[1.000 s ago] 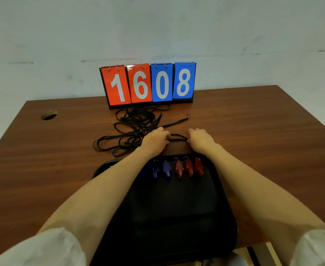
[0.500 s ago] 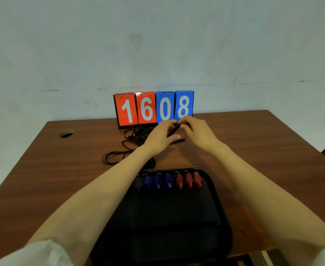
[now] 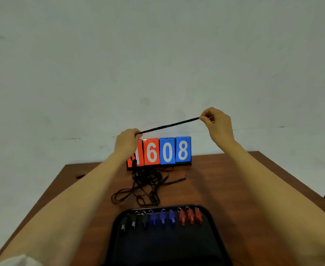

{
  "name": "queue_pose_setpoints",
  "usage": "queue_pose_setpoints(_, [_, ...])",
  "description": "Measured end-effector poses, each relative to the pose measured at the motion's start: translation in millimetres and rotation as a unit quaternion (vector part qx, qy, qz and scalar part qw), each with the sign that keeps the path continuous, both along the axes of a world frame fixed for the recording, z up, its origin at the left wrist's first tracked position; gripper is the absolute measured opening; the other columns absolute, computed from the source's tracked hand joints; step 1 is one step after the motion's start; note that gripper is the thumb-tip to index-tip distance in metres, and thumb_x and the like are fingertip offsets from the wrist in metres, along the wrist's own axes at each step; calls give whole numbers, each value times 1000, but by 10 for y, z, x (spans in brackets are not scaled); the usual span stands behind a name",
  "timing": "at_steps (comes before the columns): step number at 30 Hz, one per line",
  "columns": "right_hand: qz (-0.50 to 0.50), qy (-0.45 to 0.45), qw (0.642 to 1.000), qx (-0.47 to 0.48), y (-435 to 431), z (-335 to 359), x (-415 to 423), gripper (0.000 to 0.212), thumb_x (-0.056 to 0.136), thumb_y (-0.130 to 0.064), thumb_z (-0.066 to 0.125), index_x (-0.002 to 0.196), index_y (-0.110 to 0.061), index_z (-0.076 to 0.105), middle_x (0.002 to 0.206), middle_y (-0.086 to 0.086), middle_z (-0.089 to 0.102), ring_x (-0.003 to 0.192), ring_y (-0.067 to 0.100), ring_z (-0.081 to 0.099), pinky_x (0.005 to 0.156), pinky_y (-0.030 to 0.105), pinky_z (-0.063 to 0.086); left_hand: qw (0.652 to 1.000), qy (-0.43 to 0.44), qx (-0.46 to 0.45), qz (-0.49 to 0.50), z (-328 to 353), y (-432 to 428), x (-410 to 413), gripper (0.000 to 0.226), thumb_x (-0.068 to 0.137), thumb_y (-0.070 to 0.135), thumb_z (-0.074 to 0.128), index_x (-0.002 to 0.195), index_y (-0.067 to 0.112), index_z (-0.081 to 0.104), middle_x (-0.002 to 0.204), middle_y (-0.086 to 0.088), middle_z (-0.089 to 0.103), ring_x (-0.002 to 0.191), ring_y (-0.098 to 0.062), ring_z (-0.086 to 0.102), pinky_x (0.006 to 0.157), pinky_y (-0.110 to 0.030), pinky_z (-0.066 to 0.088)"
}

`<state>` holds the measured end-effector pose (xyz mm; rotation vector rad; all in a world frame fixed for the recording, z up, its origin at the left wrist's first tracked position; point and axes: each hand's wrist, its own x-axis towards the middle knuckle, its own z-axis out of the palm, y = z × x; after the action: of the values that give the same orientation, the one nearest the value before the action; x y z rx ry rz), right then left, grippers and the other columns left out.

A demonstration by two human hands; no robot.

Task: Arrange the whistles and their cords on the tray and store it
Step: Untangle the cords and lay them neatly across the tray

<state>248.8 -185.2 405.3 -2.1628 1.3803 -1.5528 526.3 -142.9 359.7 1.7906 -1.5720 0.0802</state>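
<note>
Head view: the left hand (image 3: 128,140) is seen pinching one end of a black cord (image 3: 169,124), raised above the table (image 3: 234,189). The cord is drawn taut toward 2 o'clock, where its other end is pinched by the right hand (image 3: 216,121). A small metal ring (image 3: 211,118) seems to be held there, but it is not resolved.

The remaining cords (image 3: 146,185) are left tangled at 12 o'clock of the tray (image 3: 117,223). The whistles (image 3: 162,217) are lined along the tray's far rim, black, blue, then red.

Risk noted: a dark strand (image 3: 133,162) hangs from under the left hand to the pile. If it is snagged, the tangle could be dragged or knotted tighter when pulled.

Hidden:
- the strand's path behind the left wrist
- the first digit of the scoreboard (image 3: 167,150)
- the tray's near edge, cut off at 6 o'clock
</note>
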Motion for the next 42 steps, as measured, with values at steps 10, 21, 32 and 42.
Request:
queue_pose_setpoints(10, [-45, -27, 997, 56, 176, -61, -71, 15, 91, -22, 59, 93, -10, 67, 90, 6, 68, 80, 18, 61, 72, 32, 49, 1000, 22, 19, 11, 121, 380, 271, 30, 99, 16, 39, 118, 7, 61, 109, -15, 61, 95, -30, 61, 81, -37, 48])
queue_pose_setpoints(21, [101, -95, 955, 261, 436, -175, 441, 32, 98, -9, 39, 118, 5, 59, 92, 11, 69, 72, 15, 65, 86, 40, 56, 978, 199, -47, -43, 233, 614, 170, 6, 92, 13, 55, 92, 8, 53, 82, -8, 66, 66, -14, 56, 60, -21, 44])
queue_pose_setpoints(32, [219, 202, 948, 113, 607, 38, 1028, 41, 94, -26, 57, 133, -15, 52, 132, 5, 58, 121, 20, 53, 97, 27, 39, 968, 111, 12, -223, 482, 622, -141, 10, 92, 14, 54, 97, 8, 60, 83, 3, 65, 70, -5, 56, 65, -13, 42])
queue_pose_setpoints(42, [100, 99, 984, 106, 242, 7, 890, 25, 96, -21, 48, 96, -8, 69, 93, 4, 73, 57, 4, 50, 55, 20, 36, 967, 138, 110, -186, 164, 533, 109, 16, 89, 18, 62, 102, 12, 56, 84, -3, 66, 70, -14, 58, 75, -29, 49])
